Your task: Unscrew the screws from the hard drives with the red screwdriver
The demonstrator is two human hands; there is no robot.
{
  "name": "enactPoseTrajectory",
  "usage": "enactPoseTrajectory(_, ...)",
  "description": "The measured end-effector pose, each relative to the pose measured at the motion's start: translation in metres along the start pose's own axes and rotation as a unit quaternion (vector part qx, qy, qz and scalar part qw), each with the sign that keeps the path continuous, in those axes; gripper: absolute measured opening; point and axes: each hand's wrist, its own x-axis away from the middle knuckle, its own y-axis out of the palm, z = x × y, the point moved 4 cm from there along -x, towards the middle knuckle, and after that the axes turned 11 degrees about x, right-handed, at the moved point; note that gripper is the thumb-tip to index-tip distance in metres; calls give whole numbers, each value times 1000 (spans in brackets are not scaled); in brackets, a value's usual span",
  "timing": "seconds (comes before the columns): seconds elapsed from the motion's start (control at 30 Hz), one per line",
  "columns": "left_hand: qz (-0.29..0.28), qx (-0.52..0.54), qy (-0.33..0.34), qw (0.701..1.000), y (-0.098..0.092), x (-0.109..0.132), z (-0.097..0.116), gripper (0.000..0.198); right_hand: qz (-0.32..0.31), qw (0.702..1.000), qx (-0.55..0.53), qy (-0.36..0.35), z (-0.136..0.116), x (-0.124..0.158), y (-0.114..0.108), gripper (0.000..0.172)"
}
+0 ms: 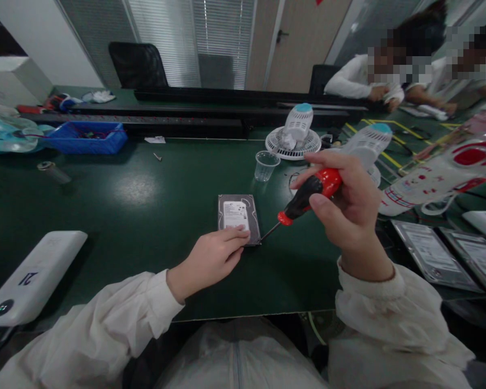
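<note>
A hard drive (235, 210) with a white label lies flat on the green table (178, 200). Resting on its lower edge is my left hand (214, 256), with its fingers laid together over the label's lower part. My right hand (348, 208) grips the red and black handle of a screwdriver (303, 200). The screwdriver slants down to the left, and its tip is at the drive's lower right corner. Whether the tip sits in a screw is too small to tell.
A clear plastic cup (265, 166) stands beyond the drive, near white fans (297, 129). More drives (437, 254) and a bottle (437, 167) are at right. A power bank (36, 275) and blue tray (87, 138) are at left. Two people sit at the far right.
</note>
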Motion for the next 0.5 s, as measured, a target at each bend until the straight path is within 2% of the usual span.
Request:
enactPoseTrajectory(0.07, 1, 3, 0, 1000, 0, 0, 0, 26, 34, 998, 50, -12, -3, -1, -4, 36)
enactPoseTrajectory(0.13, 3, 4, -1, 1000, 0, 0, 0, 26, 45, 997, 66, -14, -5, -2, -5, 34)
enactPoseTrajectory(0.27, 1, 1, 0, 1000, 0, 0, 0, 25, 4, 1000, -12, 4, -2, 0, -1, 52)
enactPoseTrajectory(0.33, 1, 1, 1, 1000, 0, -1, 0, 25, 4, 999, -41, -3, -2, 1, -1, 55)
enactPoseTrajectory(0.4, 5, 3, 2, 1000, -1, -1, 1, 24, 17, 999, -27, -3, -3, 0, -2, 48)
enactPoseTrajectory(0.5, 7, 3, 3, 1000, -1, -1, 1, 25, 50, 997, 51, 4, -4, -1, -5, 29)
